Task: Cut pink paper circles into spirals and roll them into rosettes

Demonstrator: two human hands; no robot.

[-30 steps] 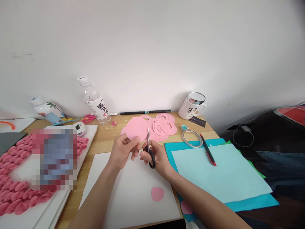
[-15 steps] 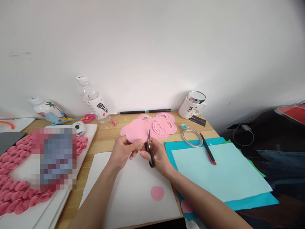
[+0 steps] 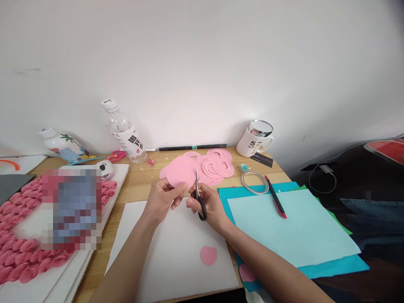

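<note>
My left hand (image 3: 164,197) pinches the lower edge of a rounded piece of pink paper (image 3: 181,171) between thumb and fingers. In my right hand (image 3: 210,206) is a pair of scissors (image 3: 201,205) with black handles, its blades pointing up at the paper's right edge. Both hands are over a white board (image 3: 176,256). A small pink paper disc (image 3: 208,255) lies on that board near its right side. Just behind the hands, ring-like pink paper cut-outs (image 3: 221,166) are heaped on the wooden table (image 3: 139,181).
At left, rows of pink paper roses (image 3: 28,246) cover a white board beside a plastic bottle (image 3: 124,130). A mug (image 3: 255,139), a tape roll (image 3: 255,182), a black-and-red pen (image 3: 276,198) and light blue paper (image 3: 290,231) are on the right.
The pink paper has shifted slightly in my left hand and its outline looks rounder. The scissors have tilted a little, their blades still by its right edge.
</note>
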